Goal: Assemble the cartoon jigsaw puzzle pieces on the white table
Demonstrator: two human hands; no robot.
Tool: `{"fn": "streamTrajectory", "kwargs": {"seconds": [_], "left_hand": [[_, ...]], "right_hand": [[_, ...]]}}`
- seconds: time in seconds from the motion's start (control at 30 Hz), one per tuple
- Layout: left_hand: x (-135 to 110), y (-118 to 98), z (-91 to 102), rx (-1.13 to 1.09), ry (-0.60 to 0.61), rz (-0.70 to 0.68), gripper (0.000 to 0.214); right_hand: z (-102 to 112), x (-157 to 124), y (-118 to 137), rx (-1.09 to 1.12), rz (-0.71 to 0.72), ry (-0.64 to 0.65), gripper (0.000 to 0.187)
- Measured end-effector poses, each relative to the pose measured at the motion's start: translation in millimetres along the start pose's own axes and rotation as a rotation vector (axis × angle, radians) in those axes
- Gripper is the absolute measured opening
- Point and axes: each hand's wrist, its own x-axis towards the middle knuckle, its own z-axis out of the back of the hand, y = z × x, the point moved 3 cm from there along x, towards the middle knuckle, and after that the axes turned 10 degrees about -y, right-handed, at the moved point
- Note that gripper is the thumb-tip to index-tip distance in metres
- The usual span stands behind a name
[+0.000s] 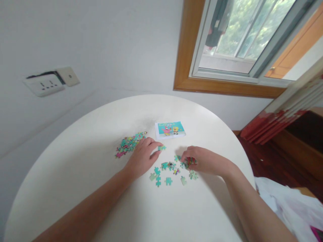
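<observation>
My left hand point(143, 155) rests on the round white table point(101, 141) and pinches a teal puzzle piece point(161, 147) between thumb and forefinger. My right hand point(202, 160) is curled over a few joined teal and red pieces point(188, 163), fingertips gripping them. Several loose teal pieces point(165, 173) lie scattered between and below both hands. A heap of mixed pieces point(128, 144) sits just left of my left hand. A small puzzle box point(169, 129) with a cartoon picture lies beyond the hands.
A white wall with a power socket point(45, 84) stands at the left. A wood-framed window point(234, 50) is at the upper right. Red and white boards point(280, 116) lean at the right. White cloth point(285, 205) lies by the table's right edge.
</observation>
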Motion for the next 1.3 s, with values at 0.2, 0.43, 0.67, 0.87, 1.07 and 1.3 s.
{"fn": "streamTrajectory", "kwargs": {"seconds": [0.2,0.43,0.67,0.87,1.07,1.3], "left_hand": [[0.2,-0.6,1.0,-0.003,-0.002,-0.008,0.023],[1.0,-2.0,2.6,-0.029,-0.017,-0.001,0.023],[3.0,-8.1,8.5,-0.032,-0.03,-0.088,0.023],[1.5,-17.1,12.5,-0.067,0.052,-0.169,0.022],[1.6,-18.8,16.8,-0.08,0.055,-0.177,0.022],[3.6,-14.1,23.1,-0.1,0.042,-0.149,0.022]], "right_hand": [[-0.2,5.3,-8.7,0.013,-0.018,-0.051,0.026],[8.0,8.0,-26.9,0.032,-0.116,-0.176,0.022],[14.8,4.2,-31.4,0.001,-0.142,-0.202,0.023],[15.8,-15.6,-13.6,-0.02,-0.217,0.114,0.019],[20.4,-22.2,-11.8,-0.206,-0.394,0.131,0.015],[21.6,-17.9,-15.2,-0.092,-0.307,0.11,0.018]]}}
